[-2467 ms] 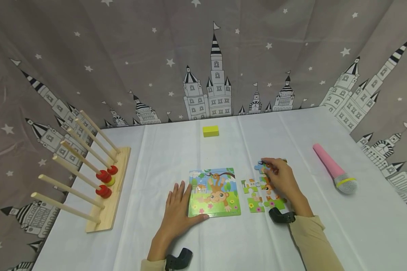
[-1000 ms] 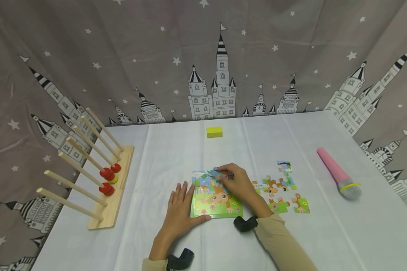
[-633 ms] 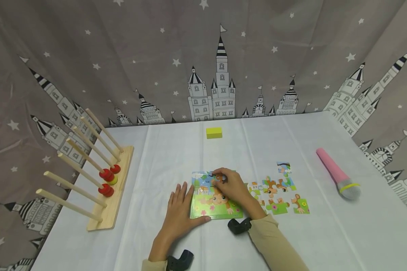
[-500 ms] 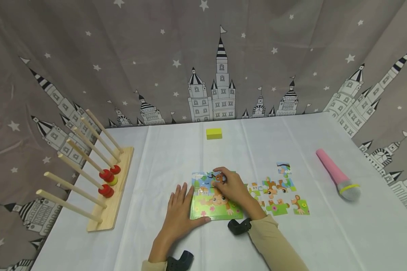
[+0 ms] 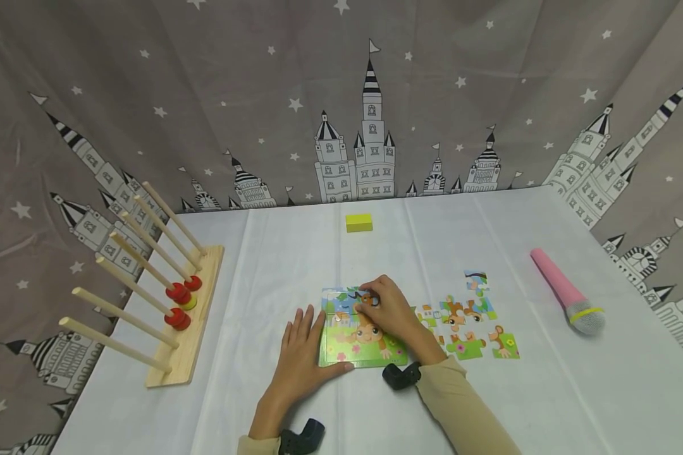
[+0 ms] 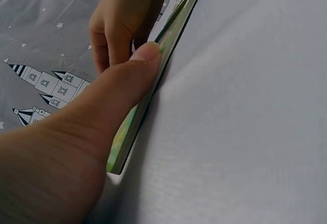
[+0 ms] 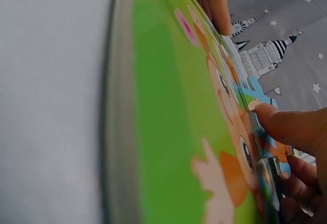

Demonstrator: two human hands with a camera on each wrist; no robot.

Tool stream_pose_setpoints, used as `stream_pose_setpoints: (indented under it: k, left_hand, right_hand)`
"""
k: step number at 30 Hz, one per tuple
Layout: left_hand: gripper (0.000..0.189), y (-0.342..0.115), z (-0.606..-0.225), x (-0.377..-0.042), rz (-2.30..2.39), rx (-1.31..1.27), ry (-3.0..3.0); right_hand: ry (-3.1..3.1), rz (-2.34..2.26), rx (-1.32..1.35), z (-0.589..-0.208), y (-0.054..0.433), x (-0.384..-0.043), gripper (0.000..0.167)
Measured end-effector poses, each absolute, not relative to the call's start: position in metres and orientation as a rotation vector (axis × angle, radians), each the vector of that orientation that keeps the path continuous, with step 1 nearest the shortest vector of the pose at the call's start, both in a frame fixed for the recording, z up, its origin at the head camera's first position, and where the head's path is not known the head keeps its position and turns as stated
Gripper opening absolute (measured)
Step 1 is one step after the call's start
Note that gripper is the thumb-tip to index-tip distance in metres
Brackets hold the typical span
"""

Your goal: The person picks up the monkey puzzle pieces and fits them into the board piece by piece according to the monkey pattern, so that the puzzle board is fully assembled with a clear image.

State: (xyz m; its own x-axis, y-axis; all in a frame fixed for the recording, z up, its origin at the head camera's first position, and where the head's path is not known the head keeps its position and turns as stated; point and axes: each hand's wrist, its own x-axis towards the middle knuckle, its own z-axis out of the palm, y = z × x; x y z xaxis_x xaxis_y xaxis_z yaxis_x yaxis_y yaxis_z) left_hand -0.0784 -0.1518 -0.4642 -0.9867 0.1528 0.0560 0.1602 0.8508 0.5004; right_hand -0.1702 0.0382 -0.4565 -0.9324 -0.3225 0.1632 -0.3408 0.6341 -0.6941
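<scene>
My right hand [image 5: 397,313] pinches a blue-and-orange jigsaw piece [image 7: 269,143] between thumb and fingers, over the upper part of a monkey puzzle board [image 5: 375,364]. In the right wrist view, the piece sits tilted at the board's far side, beside the printed monkey face. My left hand [image 5: 298,354] lies along the board's left side with fingers straight, its thumb [image 6: 145,55] on the near edge. Right of the board lie several loose jigsaw pieces [image 5: 467,349], some partly hidden behind my right hand and wrist.
A wooden peg stand [image 5: 190,344] with red and yellow beads stands at the left. Toward the back of the white table [image 5: 284,253] is a yellow block [image 5: 359,223]. A pink toy microphone [image 5: 560,281] lies at the right. A grey castle-print curtain [image 5: 233,82] hangs behind.
My right hand has moved left from the loose pieces to the board, carrying a jigsaw piece, then shifted slightly over its upper part. My left hand has stayed beside the board.
</scene>
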Motion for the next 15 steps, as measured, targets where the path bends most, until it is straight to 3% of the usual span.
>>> stream_pose_setpoints:
  k: [15]
  left_hand:
    - [0.105,-0.1521,-0.4629,-0.0778,-0.827,-0.241,-3.023]
  right_hand:
    - [-2.792,1.149,0.685,-0.4605,0.0406,-0.1716,0.026]
